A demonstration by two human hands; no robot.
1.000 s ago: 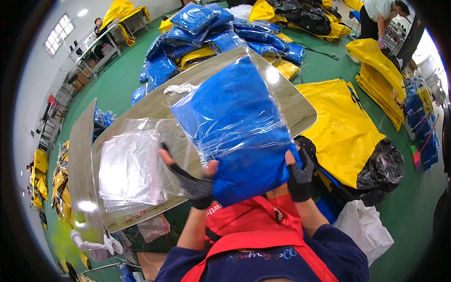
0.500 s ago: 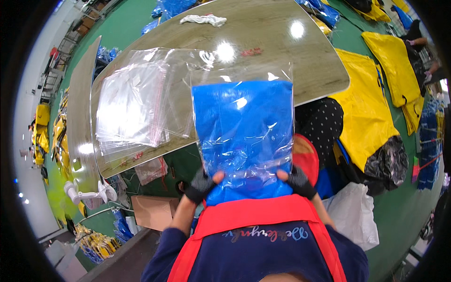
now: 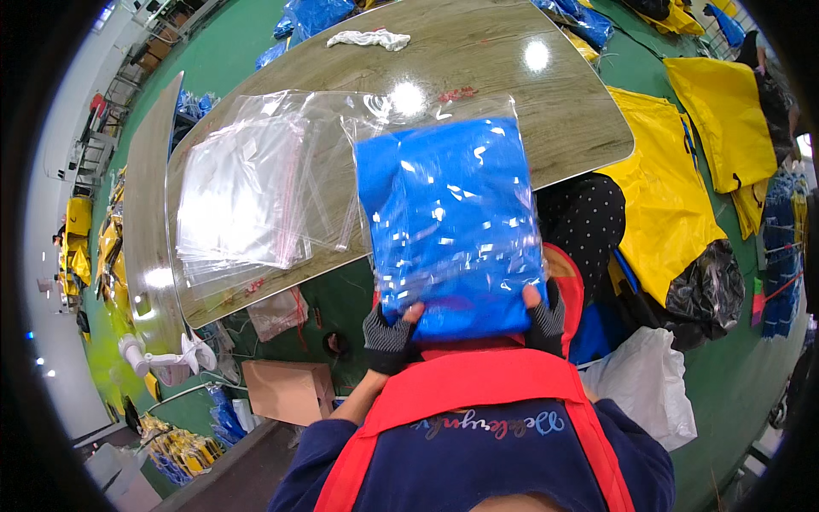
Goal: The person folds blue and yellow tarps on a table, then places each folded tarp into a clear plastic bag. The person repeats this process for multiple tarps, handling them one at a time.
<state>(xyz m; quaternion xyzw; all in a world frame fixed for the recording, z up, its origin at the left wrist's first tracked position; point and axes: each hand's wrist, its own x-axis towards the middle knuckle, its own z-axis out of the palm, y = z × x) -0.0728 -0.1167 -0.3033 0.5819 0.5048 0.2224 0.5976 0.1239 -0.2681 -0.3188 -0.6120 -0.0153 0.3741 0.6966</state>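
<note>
A folded blue cloth (image 3: 444, 200) lies inside a clear plastic bag (image 3: 503, 109), its lower end sticking out near my apron. My left hand (image 3: 391, 335), in a dark fingerless glove, grips the lower left corner with the thumb on top. On the opposite corner my right hand (image 3: 546, 316), gloved alike, holds on the same way. The fingers under the package are hidden. Its upper part reaches over the near edge of the table. Left of it, a stack of flat clear plastic bags (image 3: 243, 192) rests on the wood-look table (image 3: 546, 111).
A crumpled white cloth (image 3: 368, 39) lies at the table's far side. Yellow fabric pieces (image 3: 657, 188) and a white sack (image 3: 644, 384) are on the right. A cardboard box (image 3: 288, 391) stands below the table at left. A person in dark dotted clothing (image 3: 589, 218) is close on the right.
The package has moved slightly away from me and tilted, its right side shifting. Both hands have moved up and inward with it, and less blue cloth shows beyond the bag's near end.
</note>
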